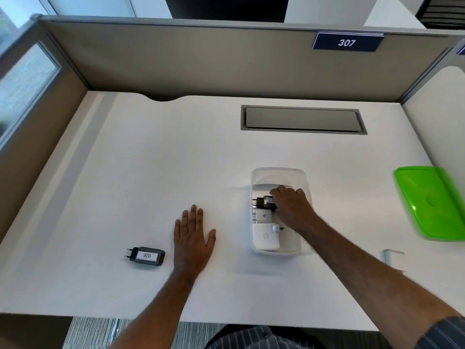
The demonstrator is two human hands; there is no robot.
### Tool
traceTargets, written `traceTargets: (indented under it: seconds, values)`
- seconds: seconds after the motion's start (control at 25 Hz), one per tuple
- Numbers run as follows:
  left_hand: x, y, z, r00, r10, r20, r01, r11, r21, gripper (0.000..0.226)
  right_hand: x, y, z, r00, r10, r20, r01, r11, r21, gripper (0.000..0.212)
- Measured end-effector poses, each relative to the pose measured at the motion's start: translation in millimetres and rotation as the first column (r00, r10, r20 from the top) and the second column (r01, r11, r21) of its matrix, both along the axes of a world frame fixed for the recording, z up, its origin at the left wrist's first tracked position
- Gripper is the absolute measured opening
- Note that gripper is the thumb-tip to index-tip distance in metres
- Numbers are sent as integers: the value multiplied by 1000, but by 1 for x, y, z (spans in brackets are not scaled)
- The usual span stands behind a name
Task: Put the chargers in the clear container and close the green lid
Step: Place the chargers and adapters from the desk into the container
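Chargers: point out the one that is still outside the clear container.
It is the black charger labelled 026, lying on the desk left of the left hand. The others sit inside the clear container.

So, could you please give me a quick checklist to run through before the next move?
1. Right hand inside the clear container, on a black charger: ok.
2. That charger released: cannot tell.
3. All chargers in: not ok; the labelled black charger lies on the desk.
4. Left hand free to fetch it: ok, flat and empty beside it.
5. Green lid within reach: ok, off to the right.
6. Lid closed: not ok.
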State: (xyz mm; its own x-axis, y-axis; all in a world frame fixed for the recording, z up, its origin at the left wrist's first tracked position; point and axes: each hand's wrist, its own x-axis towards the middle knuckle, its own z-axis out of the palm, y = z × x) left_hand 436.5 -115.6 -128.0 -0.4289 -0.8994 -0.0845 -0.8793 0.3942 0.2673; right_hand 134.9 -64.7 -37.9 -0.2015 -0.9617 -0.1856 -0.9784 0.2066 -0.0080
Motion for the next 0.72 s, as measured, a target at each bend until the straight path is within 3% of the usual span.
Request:
traceTargets:
  seconds: [0.16, 0.28, 0.48, 0.72]
  values:
    - [2, -4, 3, 1000, -6, -23, 7, 999, 45, 75, 17, 0, 14, 998, 6, 61, 10, 967, -256, 26]
    - [5, -10, 9, 999, -17, -31, 20, 995, 95, 80, 41, -7, 26, 978, 46, 201, 31, 930, -366, 26]
    - [11, -11, 21, 998, -40, -44, 46, 988, 149, 72, 83, -22, 35, 912, 117, 394, 30, 938, -346, 24]
    - [23, 10, 6, 993, -116, -3, 115, 991, 68, 70, 162, -41, 25, 833, 228, 504, -116, 963, -244, 18]
